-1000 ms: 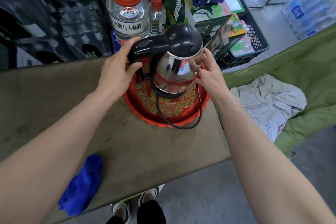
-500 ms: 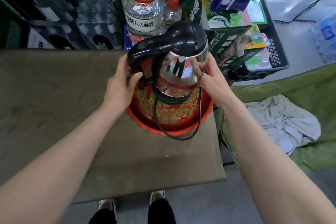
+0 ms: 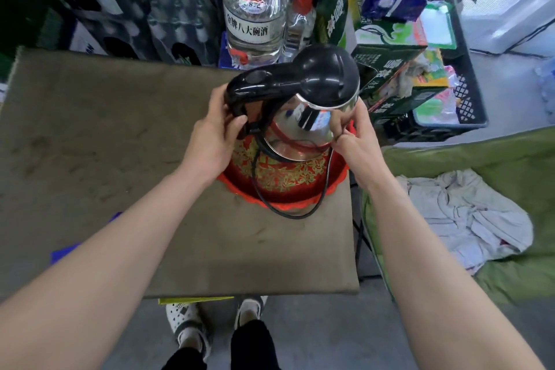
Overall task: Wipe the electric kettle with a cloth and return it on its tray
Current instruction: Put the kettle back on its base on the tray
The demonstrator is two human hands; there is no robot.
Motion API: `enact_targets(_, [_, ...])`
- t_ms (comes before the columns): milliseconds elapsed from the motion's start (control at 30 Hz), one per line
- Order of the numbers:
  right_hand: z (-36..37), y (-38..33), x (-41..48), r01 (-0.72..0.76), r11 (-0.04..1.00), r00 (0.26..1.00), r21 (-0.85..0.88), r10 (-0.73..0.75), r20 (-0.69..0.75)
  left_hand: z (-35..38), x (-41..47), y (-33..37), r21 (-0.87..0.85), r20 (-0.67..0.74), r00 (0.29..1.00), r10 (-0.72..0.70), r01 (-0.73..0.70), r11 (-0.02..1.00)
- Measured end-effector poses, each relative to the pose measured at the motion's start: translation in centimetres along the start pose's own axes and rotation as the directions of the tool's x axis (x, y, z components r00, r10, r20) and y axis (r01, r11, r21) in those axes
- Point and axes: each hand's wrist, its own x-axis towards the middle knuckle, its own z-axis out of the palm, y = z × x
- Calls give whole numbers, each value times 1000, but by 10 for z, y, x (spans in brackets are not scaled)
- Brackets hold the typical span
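My left hand [image 3: 210, 144] has slid down the handle of the kettle [image 3: 303, 129] and now curls tight round its grip, while my right hand [image 3: 357, 147] stays at the steel side, pinching the black cord [image 3: 288, 215]. The kettle leans over the red tray [image 3: 279, 182] at the far right corner of the worktop [image 3: 120, 135]; I can't quite tell if its base touches yet. The blue cloth [image 3: 64, 254] lies by the near left edge, so wiping looks done and I'm seating the kettle.
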Motion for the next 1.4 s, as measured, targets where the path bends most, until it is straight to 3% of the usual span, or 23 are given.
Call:
enact_targets(667, [-8,-13,38,20,996,999,-82,-22,-26,7,27,-5,-7,-65,997,43,-43,999])
enact_targets(933, [1,-3,9,24,997,983,-70,-36,-181,11,18,-2,-78,-42,992,119,-122,989])
enact_targets(1233, [17,-19,-10,-33,991,988,-128,14,-151,2,16,-14,25,-55,998,36,-35,999])
enact_targets(1400, [18,-20,-17,-58,993,991,-106,45,-127,4,14,-22,-51,-58,998,1,-4,999])
